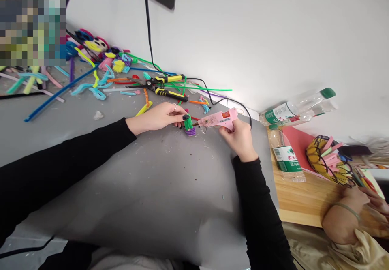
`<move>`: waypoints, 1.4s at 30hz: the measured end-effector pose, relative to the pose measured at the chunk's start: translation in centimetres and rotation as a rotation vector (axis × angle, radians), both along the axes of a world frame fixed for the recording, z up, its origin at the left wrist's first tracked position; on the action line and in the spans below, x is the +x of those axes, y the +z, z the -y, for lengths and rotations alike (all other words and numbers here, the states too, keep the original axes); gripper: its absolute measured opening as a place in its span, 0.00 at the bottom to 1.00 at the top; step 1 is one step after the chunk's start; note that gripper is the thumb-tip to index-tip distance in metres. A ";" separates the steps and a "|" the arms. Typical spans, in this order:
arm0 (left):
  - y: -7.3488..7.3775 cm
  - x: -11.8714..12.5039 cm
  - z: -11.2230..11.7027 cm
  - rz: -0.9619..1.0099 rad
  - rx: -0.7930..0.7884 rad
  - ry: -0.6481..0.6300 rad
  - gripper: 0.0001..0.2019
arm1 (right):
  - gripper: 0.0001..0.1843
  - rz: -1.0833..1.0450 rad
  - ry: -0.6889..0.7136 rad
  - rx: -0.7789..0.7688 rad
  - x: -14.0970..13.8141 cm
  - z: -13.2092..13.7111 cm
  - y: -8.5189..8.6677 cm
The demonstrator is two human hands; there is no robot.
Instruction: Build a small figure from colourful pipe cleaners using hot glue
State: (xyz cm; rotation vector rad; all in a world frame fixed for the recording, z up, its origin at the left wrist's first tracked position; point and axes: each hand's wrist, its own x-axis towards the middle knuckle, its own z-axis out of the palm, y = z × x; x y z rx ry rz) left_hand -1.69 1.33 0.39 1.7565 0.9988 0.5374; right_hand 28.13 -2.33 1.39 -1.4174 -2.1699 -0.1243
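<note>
My left hand (161, 116) lies on the grey table (136, 172) and pinches a small green and purple pipe-cleaner piece (189, 126) between its fingertips. My right hand (238, 137) is wrapped round the grip of a pink hot glue gun (218, 118). The gun's nozzle points left and sits right at the green and purple piece. A black cord (231, 99) runs from the gun's back up toward the wall. Both my sleeves are black.
Yellow-handled pliers (162, 85) and several loose coloured pipe cleaners (100, 81) lie at the back of the table. Two water bottles (285, 156), a red folder and a wire basket (331, 160) sit on a wooden desk at right, where another person's hands (349, 213) rest.
</note>
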 end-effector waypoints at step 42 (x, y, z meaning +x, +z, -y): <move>-0.1 -0.1 0.0 -0.009 0.011 -0.005 0.22 | 0.07 -0.015 -0.102 -0.023 -0.3 0.0 0.2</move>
